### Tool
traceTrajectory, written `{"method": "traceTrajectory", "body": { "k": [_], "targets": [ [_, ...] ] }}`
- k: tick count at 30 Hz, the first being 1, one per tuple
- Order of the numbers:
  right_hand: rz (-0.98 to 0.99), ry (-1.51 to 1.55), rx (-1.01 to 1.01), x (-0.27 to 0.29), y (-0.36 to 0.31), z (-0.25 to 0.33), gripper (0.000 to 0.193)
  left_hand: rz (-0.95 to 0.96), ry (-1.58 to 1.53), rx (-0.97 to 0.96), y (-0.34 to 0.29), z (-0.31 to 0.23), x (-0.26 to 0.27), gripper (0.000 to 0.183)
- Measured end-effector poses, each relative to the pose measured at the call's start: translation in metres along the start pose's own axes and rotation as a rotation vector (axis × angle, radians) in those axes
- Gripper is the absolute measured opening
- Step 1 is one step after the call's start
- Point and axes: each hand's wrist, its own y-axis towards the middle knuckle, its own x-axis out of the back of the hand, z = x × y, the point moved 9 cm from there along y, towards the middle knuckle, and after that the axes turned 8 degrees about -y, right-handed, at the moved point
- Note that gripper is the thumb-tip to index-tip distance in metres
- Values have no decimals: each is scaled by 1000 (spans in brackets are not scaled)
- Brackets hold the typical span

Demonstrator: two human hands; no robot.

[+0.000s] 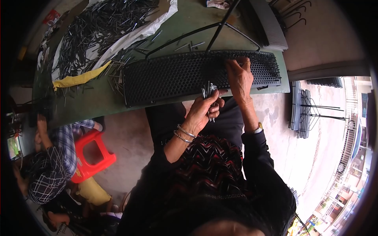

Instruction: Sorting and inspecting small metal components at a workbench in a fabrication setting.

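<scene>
A long black panel (165, 80) full of small round holes lies along the near edge of the green table. A black rod frame (214, 39) rises from its far side. Thin pins (271, 65) stand up out of the holes at the panel's right end. My left hand (200, 108), just in front of the panel, is closed around a bunch of short metal pins (211, 88). Over the right half of the panel, the fingertips of my right hand (240, 80) are pinched together against the holes. Whatever sits between those fingertips is hidden.
A large heap of metal pins (102, 29) lies on a white sack (132, 37) at the far left, with loose pins around it. Grey slatted panels (269, 27) are stacked at the far right. A red stool (108, 159) and other people are at the left.
</scene>
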Motion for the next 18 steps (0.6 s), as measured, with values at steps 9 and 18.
{"method": "traceTrajectory", "body": {
  "k": [9,18],
  "targets": [
    [762,924,-278,-23,-45,-2,20,56,61,-3,-1,0,-5,35],
    [824,888,-339,-9,-46,-2,15,44,161,51,0,6,-9,40]
  ]
}}
